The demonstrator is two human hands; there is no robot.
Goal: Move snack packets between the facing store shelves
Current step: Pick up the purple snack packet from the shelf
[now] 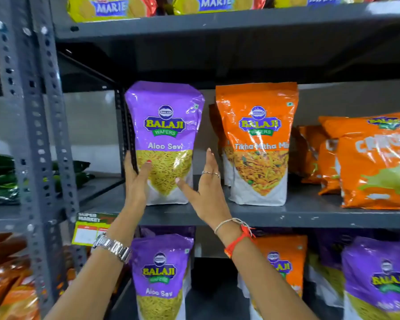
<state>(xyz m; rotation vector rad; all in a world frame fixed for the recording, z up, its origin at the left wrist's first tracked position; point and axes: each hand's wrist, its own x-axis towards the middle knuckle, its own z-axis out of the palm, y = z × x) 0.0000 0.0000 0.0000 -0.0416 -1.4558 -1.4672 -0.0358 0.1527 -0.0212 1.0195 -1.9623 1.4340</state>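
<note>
A purple Aloo Sev packet (165, 125) stands upright at the left end of the middle grey shelf (275, 217). My left hand (135, 179) grips its lower left side, thumb across the front and fingers behind. My right hand (204, 183) is at its lower right edge, fingers spread and pointing up, thumb touching the packet's front. An orange Tikha Mitha Mix packet (258, 144) stands just to the right of my right hand.
Orange chip bags (374, 162) fill the shelf's right end. Purple (163, 278) and orange (284, 269) packets stand on the shelf below. Marie biscuit packs (111, 8) lie on the top shelf. A perforated grey upright (32, 135) rises at left, green packets (0, 179) beyond it.
</note>
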